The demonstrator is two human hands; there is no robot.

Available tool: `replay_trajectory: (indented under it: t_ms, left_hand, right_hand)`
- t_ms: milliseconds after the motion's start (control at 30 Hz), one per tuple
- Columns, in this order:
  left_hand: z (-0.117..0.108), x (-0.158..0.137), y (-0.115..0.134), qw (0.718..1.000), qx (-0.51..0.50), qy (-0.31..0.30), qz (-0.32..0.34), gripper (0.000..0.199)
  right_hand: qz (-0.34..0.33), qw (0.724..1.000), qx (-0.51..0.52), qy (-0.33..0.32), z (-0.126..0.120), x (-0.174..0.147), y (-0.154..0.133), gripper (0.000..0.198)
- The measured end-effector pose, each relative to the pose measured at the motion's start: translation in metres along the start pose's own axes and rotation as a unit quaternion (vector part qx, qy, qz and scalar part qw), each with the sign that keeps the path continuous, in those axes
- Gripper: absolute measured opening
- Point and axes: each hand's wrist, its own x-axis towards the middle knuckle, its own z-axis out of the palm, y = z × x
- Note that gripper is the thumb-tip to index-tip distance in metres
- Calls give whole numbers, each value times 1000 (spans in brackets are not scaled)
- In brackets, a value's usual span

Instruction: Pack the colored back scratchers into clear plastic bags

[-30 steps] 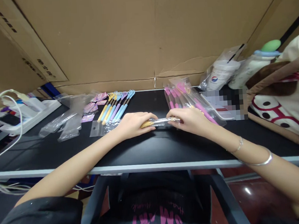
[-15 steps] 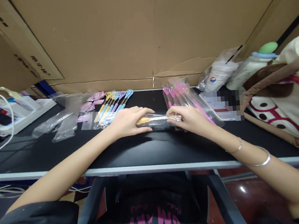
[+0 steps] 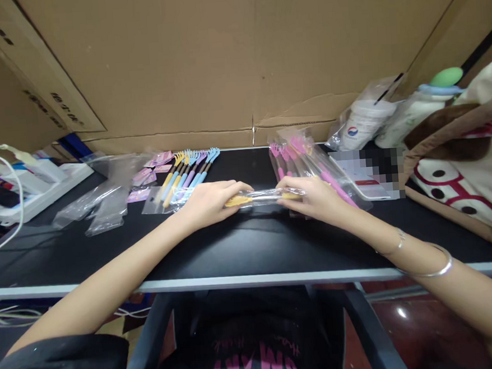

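A yellow back scratcher in a clear plastic bag [image 3: 263,196] lies crosswise just above the table, between my two hands. My left hand [image 3: 213,203] is closed around its left part, thumb below and fingers over the top. At the other end, my right hand [image 3: 312,197] pinches the bag near a yellow tip. Behind my left hand several back scratchers [image 3: 182,180] in yellow, blue and purple lie side by side, claws pointing away from me. Beyond my right hand are several pink back scratchers [image 3: 327,173], some in clear bags.
Empty clear bags [image 3: 107,194] and small pink cards [image 3: 144,176] lie on the left, near a white power strip [image 3: 40,193] with cables. To the right are a phone [image 3: 359,179], a lidded cup [image 3: 368,122], a bottle [image 3: 418,110] and a cloth bag [image 3: 473,180]. Cardboard [image 3: 178,60] walls the back.
The bagged back scratcher has turned slightly, and more yellow shows at both ends. My hands have barely shifted and keep their hold; the view has moved a little.
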Motion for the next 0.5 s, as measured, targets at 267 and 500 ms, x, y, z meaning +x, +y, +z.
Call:
replay_trajectory:
  t_ms: [267,500]
  left_hand:
    - [7,-1,4,998,-56,-30,-7,27]
    - [0,0,12,989,-115,-79,-39,34]
  right_hand:
    - [-20,999,-11,-31,4,-1,-2,9]
    - [-29,995,-88,-23,5,-6,-8,18]
